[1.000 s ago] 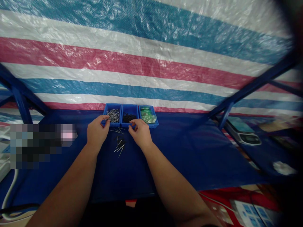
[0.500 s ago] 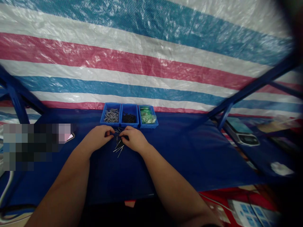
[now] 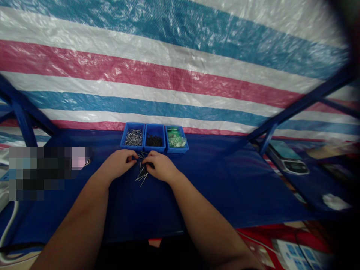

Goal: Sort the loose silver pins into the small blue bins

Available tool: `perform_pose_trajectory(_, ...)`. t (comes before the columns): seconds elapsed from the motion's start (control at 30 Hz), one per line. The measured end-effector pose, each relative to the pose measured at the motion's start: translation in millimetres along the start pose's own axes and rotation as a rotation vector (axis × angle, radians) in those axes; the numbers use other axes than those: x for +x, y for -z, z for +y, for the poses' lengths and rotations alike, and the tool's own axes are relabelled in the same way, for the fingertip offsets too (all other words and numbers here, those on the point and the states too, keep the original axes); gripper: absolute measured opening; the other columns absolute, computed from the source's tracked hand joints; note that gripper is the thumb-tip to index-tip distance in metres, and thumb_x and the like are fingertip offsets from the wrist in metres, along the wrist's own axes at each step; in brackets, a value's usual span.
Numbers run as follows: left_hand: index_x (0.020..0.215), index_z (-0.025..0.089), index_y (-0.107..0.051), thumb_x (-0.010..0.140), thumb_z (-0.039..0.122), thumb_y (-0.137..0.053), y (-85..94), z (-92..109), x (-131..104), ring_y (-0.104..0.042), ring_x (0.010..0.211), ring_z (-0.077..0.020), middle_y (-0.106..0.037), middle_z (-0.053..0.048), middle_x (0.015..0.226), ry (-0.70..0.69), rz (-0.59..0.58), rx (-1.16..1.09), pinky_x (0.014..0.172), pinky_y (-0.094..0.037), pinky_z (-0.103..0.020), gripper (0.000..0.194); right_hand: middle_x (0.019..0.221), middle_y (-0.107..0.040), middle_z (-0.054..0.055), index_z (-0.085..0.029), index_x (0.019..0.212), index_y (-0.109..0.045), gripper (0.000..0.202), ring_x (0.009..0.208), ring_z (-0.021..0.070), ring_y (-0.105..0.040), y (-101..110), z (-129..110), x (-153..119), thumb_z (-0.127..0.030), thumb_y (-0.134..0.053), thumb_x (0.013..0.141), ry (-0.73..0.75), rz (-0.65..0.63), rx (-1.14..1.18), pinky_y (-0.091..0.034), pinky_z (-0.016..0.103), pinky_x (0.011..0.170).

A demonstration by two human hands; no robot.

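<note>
My left hand is closed just in front of the bins, its thumb and fingertips drawn together. Facing it, my right hand is also closed in a pinch, with dark bits showing by its fingertips. Whatever the fingertips hold is too small to make out. Several thin silver pieces, like long screws or nails, lie loose on the blue table below and between the hands. Behind the left hand, a blue bin holds a heap of similar silver pieces. A middle blue bin contains small black parts.
A third blue bin holds green-and-clear plastic packets. Behind the table hangs a striped plastic sheet. Blue frame bars slope at both sides. At right are a scale and something white and crumpled.
My left hand has shifted very slightly right, towards the right hand. The whole view has moved a little. The loose silver pieces lie much as before.
</note>
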State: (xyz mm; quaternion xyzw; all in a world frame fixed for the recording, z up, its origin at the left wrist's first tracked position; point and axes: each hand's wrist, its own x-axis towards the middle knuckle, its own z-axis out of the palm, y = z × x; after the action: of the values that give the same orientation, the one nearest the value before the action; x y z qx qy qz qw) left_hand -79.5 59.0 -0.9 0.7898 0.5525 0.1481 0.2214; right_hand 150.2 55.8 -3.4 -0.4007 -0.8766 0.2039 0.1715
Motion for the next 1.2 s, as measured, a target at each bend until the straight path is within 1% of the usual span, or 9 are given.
perform_pose_trajectory(0.27, 0.101, 0.028, -0.076, 0.081, 0.026, -0.063, -8.5, 0.9, 5.2, -0.06, 0.069, -0.0186, -0.068, -0.002, 0.075, -0.022, 0.048, 0.004, 0.062, -0.039, -0.029, 0.024, 0.103, -0.066, 0.004, -0.022, 0.103, -0.074, 0.018, 0.09, 0.0164, -0.065, -1.7, 0.2, 1.9, -0.018, -0.065, 0.088, -0.053, 0.002, -0.026, -0.049, 0.027, 0.082)
perform_pose_trajectory(0.47, 0.087, 0.027, -0.075, 0.082, 0.027, -0.062, -12.3, 8.1, 5.8, -0.06, 0.069, -0.0192, -0.068, -0.003, 0.078, 0.036, 0.09, 0.053, 0.06, -0.038, -0.029, 0.014, 0.098, -0.065, 0.005, -0.02, 0.094, -0.071, 0.01, 0.083, 0.0159, -0.062, -1.1, -3.1, 2.0, -0.015, -0.065, 0.087, -0.101, 0.007, -0.057, -0.047, 0.027, 0.077)
perform_pose_trajectory(0.67, 0.084, 0.024, -0.071, 0.086, 0.027, -0.057, -5.2, 18.1, 1.3, -0.058, 0.068, -0.0186, -0.066, -0.003, 0.079, 0.027, 0.103, 0.065, 0.06, -0.036, -0.03, 0.014, 0.099, -0.063, 0.005, -0.019, 0.093, -0.065, 0.009, 0.093, 0.0178, -0.06, 4.9, -3.7, -1.2, -0.012, -0.061, 0.088, -0.014, 0.037, -0.018, -0.046, 0.028, 0.084)
perform_pose_trajectory(0.73, 0.09, 0.024, -0.069, 0.089, 0.03, -0.055, 2.1, 22.7, -1.6, -0.056, 0.065, -0.0171, -0.06, 0.0, 0.072, -0.007, 0.178, 0.033, 0.06, -0.035, -0.029, 0.015, 0.1, -0.064, 0.005, -0.019, 0.096, -0.062, 0.011, 0.097, 0.018, -0.06, 9.1, -2.9, -3.2, -0.012, -0.059, 0.09, 0.023, 0.07, 0.039, -0.046, 0.029, 0.087)
perform_pose_trajectory(0.87, 0.105, 0.022, -0.069, 0.094, 0.038, -0.052, 12.0, 28.7, -5.3, -0.045, 0.055, -0.014, -0.039, 0.005, 0.057, 0.032, 0.576, -0.038, 0.061, -0.036, -0.027, 0.026, 0.098, -0.065, 0.005, -0.02, 0.1, -0.06, 0.012, 0.094, 0.0181, -0.06, 16.9, -0.6, -6.5, -0.014, -0.052, 0.094, 0.047, 0.186, 0.163, -0.047, 0.029, 0.086)
perform_pose_trajectory(0.93, 0.106, 0.021, -0.07, 0.094, 0.039, -0.053, 10.9, 26.9, -3.8, -0.044, 0.054, -0.0134, -0.037, 0.005, 0.057, 0.091, 0.682, -0.035, 0.061, -0.036, -0.027, 0.028, 0.097, -0.065, 0.005, -0.02, 0.099, -0.061, 0.012, 0.093, 0.0183, -0.061, 18.6, 0.4, -6.6, -0.016, -0.05, 0.096, 0.043, 0.272, 0.22, -0.048, 0.029, 0.084)
perform_pose_trajectory(1.0, 0.103, 0.022, -0.072, 0.092, 0.039, -0.054, 7.3, 22.0, -0.6, -0.046, 0.054, -0.0139, -0.041, 0.004, 0.056, 0.175, 0.668, -0.013, 0.059, -0.034, -0.028, 0.027, 0.099, -0.066, 0.007, -0.02, 0.1, -0.064, 0.013, 0.09, 0.0184, -0.062, 18.0, 1.5, -5.4, -0.019, -0.051, 0.096, 0.034, 0.368, 0.265, -0.05, 0.03, 0.083)
perform_pose_trajectory(1.1, 0.1, 0.022, -0.072, 0.09, 0.04, -0.056, 3.3, 14.3, 3.4, -0.049, 0.056, -0.0151, -0.047, 0.003, 0.057, 0.267, 0.607, 0.008, 0.058, -0.033, -0.028, 0.026, 0.114, -0.065, 0.009, -0.02, 0.118, -0.064, 0.025, 0.081, 0.0164, -0.063, 14.2, 3.5, -2.2, -0.021, -0.055, 0.096, -0.007, 0.5, 0.294, -0.054, 0.033, 0.081)
perform_pose_trajectory(1.2, 0.1, 0.021, -0.071, 0.09, 0.041, -0.056, 5.6, 13.0, 2.3, -0.048, 0.055, -0.0139, -0.045, 0.004, 0.057, 0.21, 0.59, -0.027, 0.059, -0.034, -0.027, 0.027, 0.127, -0.06, 0.012, -0.02, 0.133, -0.058, 0.04, 0.072, 0.013, -0.061, 11.0, 6.4, -0.4, -0.019, -0.058, 0.093, -0.047, 0.552, 0.262, -0.056, 0.036, 0.083)
